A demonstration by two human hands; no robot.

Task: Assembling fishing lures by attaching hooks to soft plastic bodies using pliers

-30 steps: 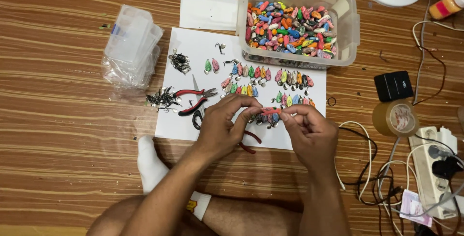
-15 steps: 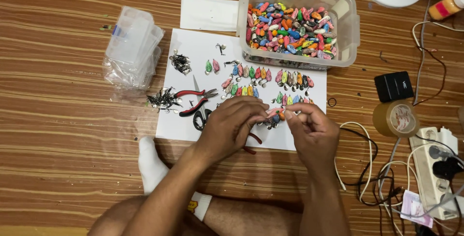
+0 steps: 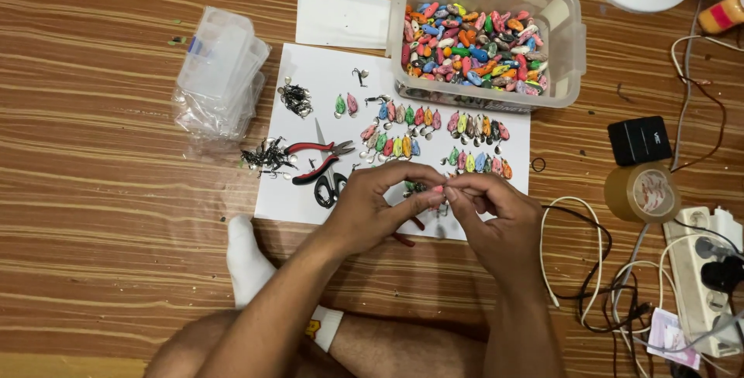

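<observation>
Between two hands (image 3: 380,207) (image 3: 488,207): one lure (image 3: 439,189).

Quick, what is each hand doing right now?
Left hand: closed, fingertips pinching a small fishing lure.
Right hand: closed, fingertips pinching the same lure from the other side.

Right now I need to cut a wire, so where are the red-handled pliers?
In the head view, the red-handled pliers lie on the white paper sheet, to the left of the left hand, just above the black scissors and right of the pile of dark hooks.
</observation>
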